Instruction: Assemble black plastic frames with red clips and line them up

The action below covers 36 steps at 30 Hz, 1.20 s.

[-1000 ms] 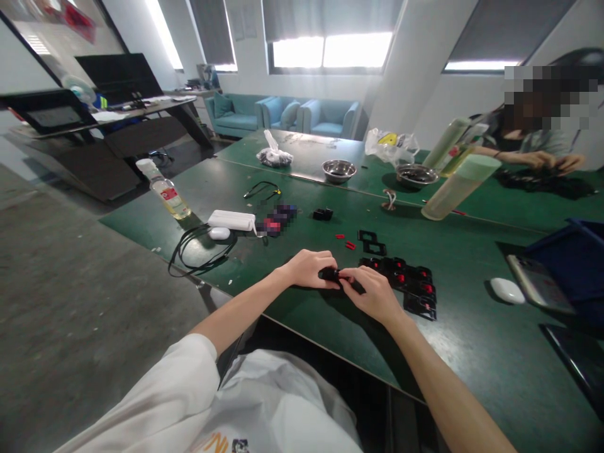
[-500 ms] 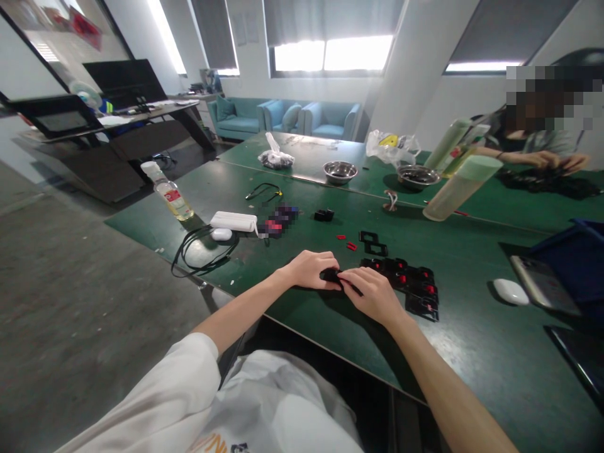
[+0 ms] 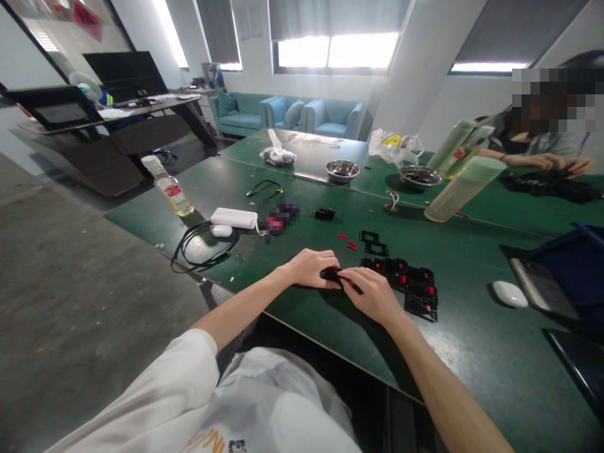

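My left hand (image 3: 311,268) is closed around a small black part (image 3: 331,274) just above the green table (image 3: 302,321). From the right, my right hand (image 3: 370,290) pinches the same part, its fingertips meeting those of my left. Right of my hands lie several black parts with red pieces (image 3: 402,280) in a group. Behind them are black open frames (image 3: 376,247), and two small red pieces (image 3: 352,246) lie to the left of these. A separate black block (image 3: 324,214) sits farther back.
At the left stand an oil bottle (image 3: 172,192), a white box (image 3: 234,218) and a coiled black cable (image 3: 195,255). Metal bowls (image 3: 341,170) are farther back. A green-capped bottle (image 3: 460,192) leans at the right, near another person's hands (image 3: 559,165). A white mouse-like object (image 3: 509,294) lies right.
The view has shifted slightly. Both hands keep their hold on the black part, and the red bit seen at my right fingertips is no longer visible.
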Motion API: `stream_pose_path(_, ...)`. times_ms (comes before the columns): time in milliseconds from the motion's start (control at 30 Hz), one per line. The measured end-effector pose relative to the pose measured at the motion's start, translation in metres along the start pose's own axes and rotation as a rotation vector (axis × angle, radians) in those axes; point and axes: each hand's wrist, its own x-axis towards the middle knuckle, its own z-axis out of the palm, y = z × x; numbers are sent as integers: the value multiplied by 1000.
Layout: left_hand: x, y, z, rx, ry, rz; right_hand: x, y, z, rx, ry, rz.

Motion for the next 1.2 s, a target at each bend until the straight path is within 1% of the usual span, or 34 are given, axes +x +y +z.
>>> stream_pose_path(300, 0, 0, 1, 11, 0, -1, 0, -2, -4, 37, -22, 32)
stream_pose_path(433, 0, -1, 1, 2, 5, 9, 0, -1, -10, 25, -29, 56)
stream_pose_path(600, 0, -2, 2, -18, 13, 27, -5, 7, -21, -33, -18, 138)
stream_pose_path(733, -1, -2, 2, -29, 26, 29, -10, 11, -27, -63, -64, 180)
stream_pose_path(900, -4, -2, -6, -50, 40, 31, -9, 8, -27, -73, -134, 194)
stream_pose_path(1067, -8, -4, -16, -43, 45, 3, -8, 6, -25, -71, -177, 191)
stream_pose_path(1200, -10, -6, -20, -80, 3, -9, -8, 5, -25, -74, -188, 192)
